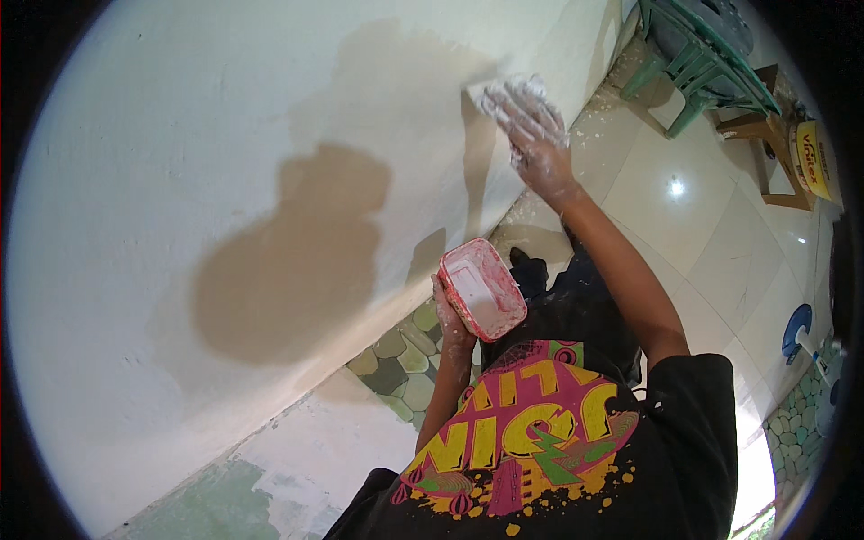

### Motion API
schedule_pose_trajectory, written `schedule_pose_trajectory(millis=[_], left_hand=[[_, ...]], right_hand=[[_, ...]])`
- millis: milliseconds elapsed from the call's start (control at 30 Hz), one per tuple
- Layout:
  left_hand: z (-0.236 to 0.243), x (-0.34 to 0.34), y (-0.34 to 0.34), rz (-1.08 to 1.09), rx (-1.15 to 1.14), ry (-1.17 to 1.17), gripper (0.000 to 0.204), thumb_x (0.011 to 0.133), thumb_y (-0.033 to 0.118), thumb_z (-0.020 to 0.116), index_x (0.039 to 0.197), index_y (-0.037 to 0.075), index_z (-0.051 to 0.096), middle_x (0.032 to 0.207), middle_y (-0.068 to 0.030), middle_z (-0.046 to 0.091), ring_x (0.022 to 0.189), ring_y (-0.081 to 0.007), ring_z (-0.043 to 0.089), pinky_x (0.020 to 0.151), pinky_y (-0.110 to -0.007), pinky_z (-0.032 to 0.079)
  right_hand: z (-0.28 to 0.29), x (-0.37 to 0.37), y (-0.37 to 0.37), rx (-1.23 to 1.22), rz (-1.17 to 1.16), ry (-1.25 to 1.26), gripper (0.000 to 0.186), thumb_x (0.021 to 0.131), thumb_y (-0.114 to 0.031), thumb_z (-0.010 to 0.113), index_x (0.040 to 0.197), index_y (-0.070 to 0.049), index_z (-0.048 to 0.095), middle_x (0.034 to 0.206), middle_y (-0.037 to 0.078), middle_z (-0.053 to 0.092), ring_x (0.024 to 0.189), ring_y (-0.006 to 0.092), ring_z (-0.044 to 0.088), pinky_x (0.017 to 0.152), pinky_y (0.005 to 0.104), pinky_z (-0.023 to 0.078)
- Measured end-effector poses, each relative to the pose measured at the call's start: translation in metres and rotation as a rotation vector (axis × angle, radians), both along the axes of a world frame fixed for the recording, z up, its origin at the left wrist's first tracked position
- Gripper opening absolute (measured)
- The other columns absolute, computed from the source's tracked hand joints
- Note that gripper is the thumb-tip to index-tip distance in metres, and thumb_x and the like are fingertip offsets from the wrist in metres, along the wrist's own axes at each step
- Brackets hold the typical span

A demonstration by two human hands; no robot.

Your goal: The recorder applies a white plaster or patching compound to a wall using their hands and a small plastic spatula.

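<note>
My right hand [537, 135], coated in white paste, reaches out to the pale wall [162, 180]. Its fingers lie closed over a flat putty scraper [475, 92], whose straight edge is at the wall surface; most of it is hidden under the fingers. Close to my body, my left hand [453, 319] grips a red rectangular plastic tub [517, 310] by its side. White putty [481, 292] sits inside the tub, and smears of it coat the inner walls.
A green plastic chair [697, 76] stands at the far right, beside a brown wooden stool [776, 171] and a yellow-and-white bucket [812, 162]. Glossy tiles [670, 225] cover the floor. A blue round object [796, 331] lies at the right edge.
</note>
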State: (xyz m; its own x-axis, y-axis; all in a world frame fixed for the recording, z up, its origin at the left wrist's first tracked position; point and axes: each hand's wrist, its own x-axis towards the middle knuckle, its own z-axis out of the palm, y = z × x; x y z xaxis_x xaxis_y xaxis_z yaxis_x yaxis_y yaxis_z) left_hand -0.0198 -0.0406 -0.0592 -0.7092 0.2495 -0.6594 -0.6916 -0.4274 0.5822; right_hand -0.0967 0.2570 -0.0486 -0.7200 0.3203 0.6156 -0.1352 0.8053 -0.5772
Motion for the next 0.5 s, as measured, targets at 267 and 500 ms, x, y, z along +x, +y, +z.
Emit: schedule_pose_trajectory(millis=[267, 500], left_hand=[[0.008, 0.013, 0.0, 0.006, -0.113, 0.043, 0.063, 0.1, 0.058, 0.032, 0.138, 0.01, 0.046, 0.132, -0.01, 0.056, 0.118, -0.0255, 0.055, 0.102, -0.042, 0.045], [0.003, 0.015, -0.006, 0.012, -0.134, 0.024, 0.062, 0.1, 0.058, 0.032, 0.137, 0.01, 0.047, 0.131, -0.0094, 0.057, 0.118, -0.0247, 0.056, 0.102, -0.041, 0.045]], right_hand=[[-0.026, -0.007, 0.006, 0.13, -0.112, -0.157, 0.061, 0.071, 0.001, 0.067, 0.129, -0.018, 0.061, 0.142, 0.001, 0.052, 0.133, 0.0255, 0.045, 0.11, 0.0445, 0.034], [0.01, -0.006, 0.002, -0.174, -0.153, -0.057, 0.069, 0.072, 0.005, 0.063, 0.136, -0.019, 0.054, 0.144, 0.003, 0.05, 0.134, 0.0286, 0.043, 0.111, 0.0454, 0.032]])
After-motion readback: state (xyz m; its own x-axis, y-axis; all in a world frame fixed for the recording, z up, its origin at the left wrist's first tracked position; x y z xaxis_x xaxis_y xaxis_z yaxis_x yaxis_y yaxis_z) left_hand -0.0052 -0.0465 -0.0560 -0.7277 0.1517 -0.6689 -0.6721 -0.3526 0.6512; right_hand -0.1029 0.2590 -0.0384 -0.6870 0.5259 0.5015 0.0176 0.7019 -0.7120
